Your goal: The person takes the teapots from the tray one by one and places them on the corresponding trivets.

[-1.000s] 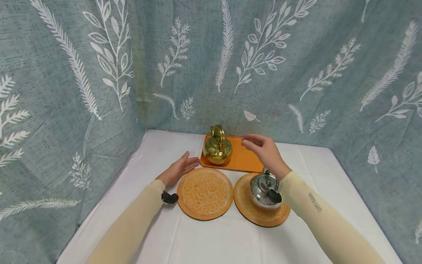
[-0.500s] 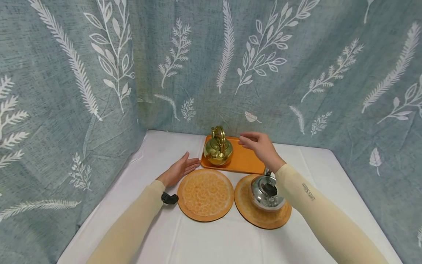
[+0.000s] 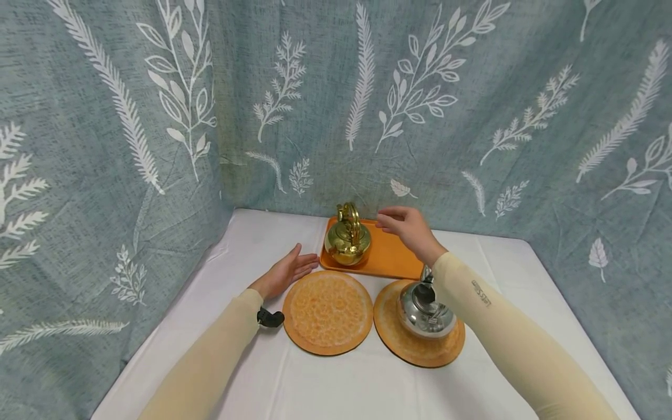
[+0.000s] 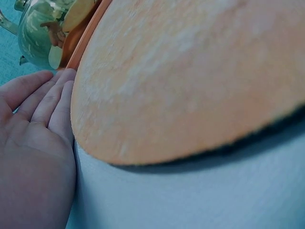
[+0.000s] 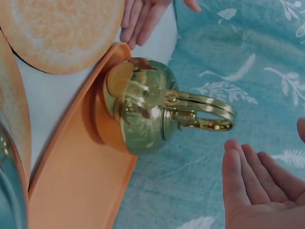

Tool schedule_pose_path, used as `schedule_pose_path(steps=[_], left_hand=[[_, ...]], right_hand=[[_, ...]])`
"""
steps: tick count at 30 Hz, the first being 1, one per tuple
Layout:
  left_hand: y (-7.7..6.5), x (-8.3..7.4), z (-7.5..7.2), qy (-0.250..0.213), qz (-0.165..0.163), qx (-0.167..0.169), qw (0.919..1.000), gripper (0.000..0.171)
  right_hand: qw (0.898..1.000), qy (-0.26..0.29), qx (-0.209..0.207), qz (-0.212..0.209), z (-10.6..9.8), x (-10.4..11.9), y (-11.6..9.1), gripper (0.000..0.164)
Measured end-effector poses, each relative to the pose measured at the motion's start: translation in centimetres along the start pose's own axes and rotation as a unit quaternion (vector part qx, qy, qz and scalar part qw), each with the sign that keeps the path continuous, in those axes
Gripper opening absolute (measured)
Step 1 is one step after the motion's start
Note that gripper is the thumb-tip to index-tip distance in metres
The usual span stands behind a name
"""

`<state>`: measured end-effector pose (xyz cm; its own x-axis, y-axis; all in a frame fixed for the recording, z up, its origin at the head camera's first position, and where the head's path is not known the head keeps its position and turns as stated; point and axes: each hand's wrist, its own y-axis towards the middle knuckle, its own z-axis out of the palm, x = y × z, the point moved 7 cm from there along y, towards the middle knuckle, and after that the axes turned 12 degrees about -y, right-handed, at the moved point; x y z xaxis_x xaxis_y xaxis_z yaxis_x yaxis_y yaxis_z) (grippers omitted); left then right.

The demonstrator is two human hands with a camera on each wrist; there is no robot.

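A gold kettle [image 3: 346, 244] with an arched handle stands upright on the left part of an orange tray [image 3: 391, 256]. My right hand [image 3: 410, 230] hovers over the tray, to the right of that handle. Its fingers are gently bent and hold nothing; in the right wrist view a gap separates the fingertips from the kettle handle [image 5: 221, 112]. On its side on the table rests my left hand [image 3: 286, 273], fingers straight, beside the tray's left front corner and the left round mat [image 3: 328, 313]. A silver kettle [image 3: 426, 319] is partly hidden by my right forearm.
The silver kettle sits on a second round mat [image 3: 389, 321], close to the first one. A white tablecloth [image 3: 336, 388] covers the table. Patterned blue-grey cloth [image 3: 325, 116] hangs behind and at both sides.
My right hand has moved left over the tray, closer to the gold kettle's handle. The left hand and both kettles have kept their places; the view has tilted slightly upward.
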<state>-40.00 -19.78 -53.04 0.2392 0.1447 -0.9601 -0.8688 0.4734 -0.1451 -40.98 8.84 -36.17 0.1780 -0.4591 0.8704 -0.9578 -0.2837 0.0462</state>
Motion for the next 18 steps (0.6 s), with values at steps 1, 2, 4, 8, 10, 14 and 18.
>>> schedule_pose_path(steps=[1, 2, 4, 8, 10, 14, 18], left_hand=[[0.0, 0.0, 0.0, 0.0, -0.001, -0.001, 1.0, 0.104], [0.0, 0.0, 0.0, 0.0, -0.001, -0.001, 1.0, 0.104], [-0.1, 0.0, 0.0, -0.002, -0.002, -0.002, 1.0, 0.105], [-0.1, -0.1, 0.0, -0.01, -0.003, -0.001, 0.9999, 0.103], [-0.2, -0.1, 0.0, -0.015, -0.003, -0.002, 0.9999, 0.102], [-0.2, -0.1, -0.1, -0.022, -0.001, -0.001, 0.9998, 0.099], [-0.3, -0.1, -0.1, -0.026, -0.002, 0.001, 0.9997, 0.097]], right_hand=[[1.0, 0.006, 0.002, 0.003, 0.1, -0.1, 0.1, 0.047], [1.0, 0.01, 0.004, 0.005, 0.2, -0.1, 0.2, 0.048], [1.0, 0.02, 0.008, 0.008, 0.3, -0.2, 0.5, 0.049], [0.999, 0.03, 0.012, 0.013, 0.5, -0.3, 0.9, 0.05], [0.999, 0.033, 0.013, 0.017, 0.6, -0.4, 1.2, 0.05], [0.999, 0.031, 0.017, 0.021, 1.0, -0.4, 1.5, 0.05], [0.999, 0.034, 0.021, 0.025, 1.2, -0.4, 1.8, 0.049]])
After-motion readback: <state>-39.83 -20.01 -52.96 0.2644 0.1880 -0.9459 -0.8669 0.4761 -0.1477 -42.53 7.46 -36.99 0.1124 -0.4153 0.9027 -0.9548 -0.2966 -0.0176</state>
